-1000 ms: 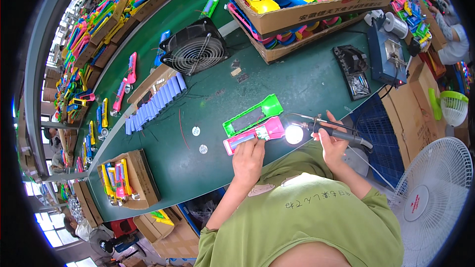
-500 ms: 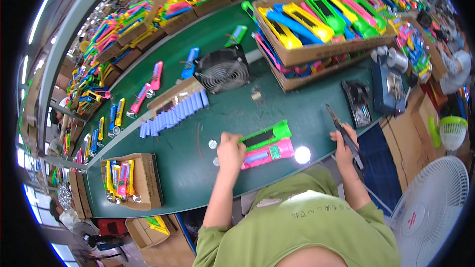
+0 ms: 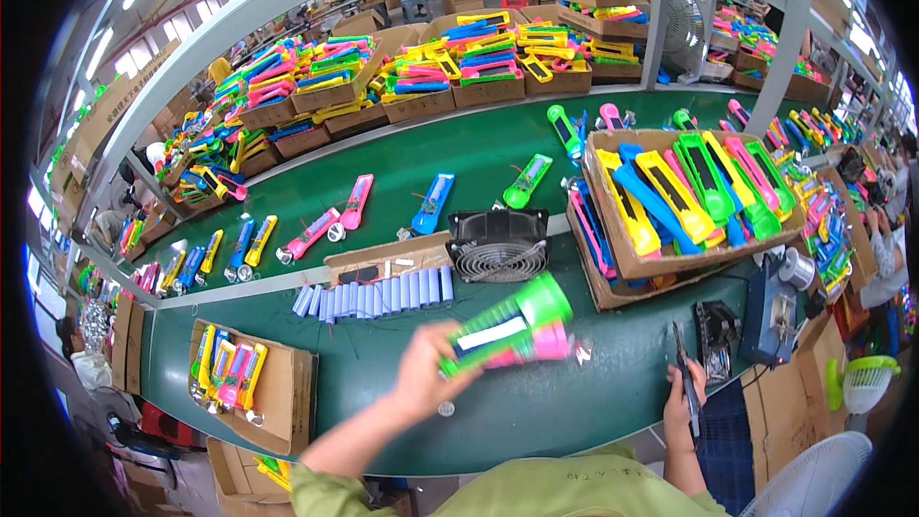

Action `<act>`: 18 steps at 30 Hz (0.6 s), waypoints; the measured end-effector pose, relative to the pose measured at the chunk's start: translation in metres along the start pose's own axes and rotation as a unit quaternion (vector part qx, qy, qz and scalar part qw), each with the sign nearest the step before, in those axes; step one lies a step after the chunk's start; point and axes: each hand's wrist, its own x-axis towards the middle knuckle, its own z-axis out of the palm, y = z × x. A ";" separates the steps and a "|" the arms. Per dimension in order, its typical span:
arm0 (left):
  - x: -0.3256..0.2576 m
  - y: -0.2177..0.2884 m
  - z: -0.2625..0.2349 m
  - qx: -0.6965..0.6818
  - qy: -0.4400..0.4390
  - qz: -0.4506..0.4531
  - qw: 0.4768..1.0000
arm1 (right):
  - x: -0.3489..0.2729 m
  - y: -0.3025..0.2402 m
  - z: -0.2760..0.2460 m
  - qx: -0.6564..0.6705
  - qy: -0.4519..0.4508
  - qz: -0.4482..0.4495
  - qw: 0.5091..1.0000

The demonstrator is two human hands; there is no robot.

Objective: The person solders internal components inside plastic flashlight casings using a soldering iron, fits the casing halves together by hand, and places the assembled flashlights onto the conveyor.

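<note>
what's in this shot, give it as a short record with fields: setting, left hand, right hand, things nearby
setting: long green workbench with cardboard boxes of bright plastic flashlights
left hand: left hand lifts a green flashlight and a pink flashlight together above the bench, blurred
right hand: right hand holds a dark soldering iron, tip pointing away
things nearby: row of pale blue battery cells, small black fan, box of flashlights to the right, low box of flashlights to the left
</note>
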 end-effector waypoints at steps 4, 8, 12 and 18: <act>0.138 -0.082 -0.029 0.119 0.109 0.028 0.986 | 0.006 -0.028 0.000 0.079 0.007 0.134 0.988; 0.217 -0.220 -0.010 0.208 0.183 -0.098 0.956 | 0.001 -0.019 0.007 0.083 0.025 0.113 0.990; 0.215 -0.330 0.020 0.180 0.200 -0.303 0.914 | -0.001 -0.015 0.012 0.057 0.050 0.091 0.993; 0.251 -0.280 0.019 0.462 0.080 -0.137 0.872 | 0.000 -0.017 0.010 0.014 0.049 0.101 0.994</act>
